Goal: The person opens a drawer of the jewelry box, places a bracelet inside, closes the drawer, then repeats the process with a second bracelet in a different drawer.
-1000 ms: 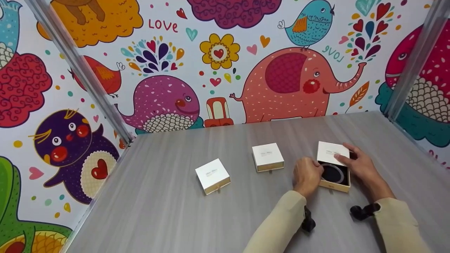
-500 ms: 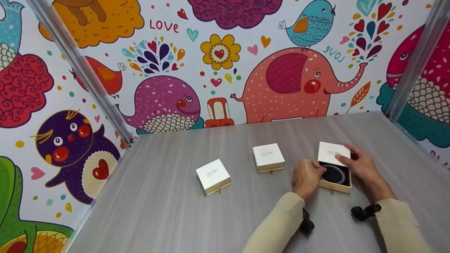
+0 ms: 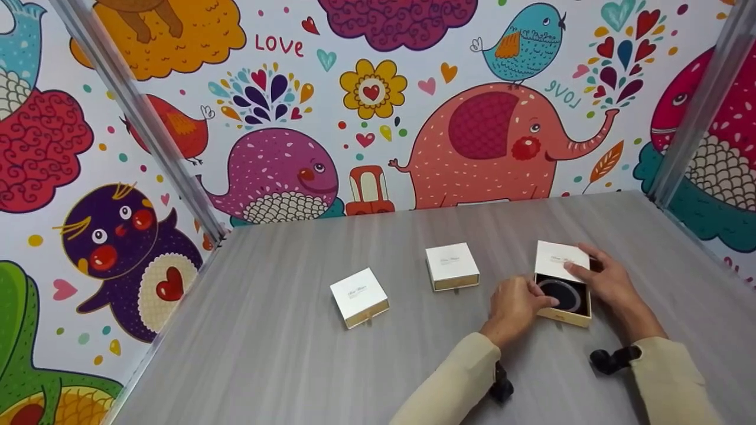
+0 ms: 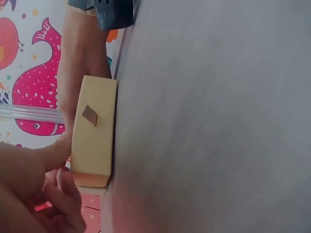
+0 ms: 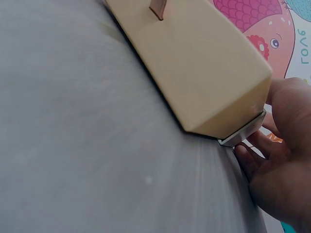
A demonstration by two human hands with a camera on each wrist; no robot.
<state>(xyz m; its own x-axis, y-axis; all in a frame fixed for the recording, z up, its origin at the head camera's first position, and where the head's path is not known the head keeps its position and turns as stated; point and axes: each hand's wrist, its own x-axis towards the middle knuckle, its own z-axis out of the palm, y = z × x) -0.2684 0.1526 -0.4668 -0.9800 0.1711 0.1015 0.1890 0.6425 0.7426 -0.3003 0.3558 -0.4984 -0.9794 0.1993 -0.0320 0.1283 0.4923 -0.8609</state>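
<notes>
In the head view, a white slide-out box (image 3: pixel 550 258) at the right has its tan drawer (image 3: pixel 570 317) partly pulled out. A grey ring shaped like a bangle (image 3: pixel 576 297) lies on dark lining inside. My right hand (image 3: pixel 611 283) grips the box from the right, thumb on its white top. At the drawer's left wall is my left hand (image 3: pixel 511 304), its thumb reaching over the wall onto the ring and its other fingers curled low outside. Whether it pinches the ring I cannot tell. Both wrist views show the drawer's front (image 4: pixel 95 145) with its small brown pull tab (image 5: pixel 158 8).
Two more white boxes stand closed to the left, one middle box (image 3: pixel 452 262) and one left box (image 3: pixel 359 295). The grey wood-grain table (image 3: pixel 266 330) meets a cartoon-printed wall (image 3: pixel 401 53) at the back. Metal posts (image 3: pixel 147 130) rise at the corners.
My left thumb has moved from the drawer's left edge in over the ring, and the left wrist has shifted slightly left. The right hand keeps its hold on the box.
</notes>
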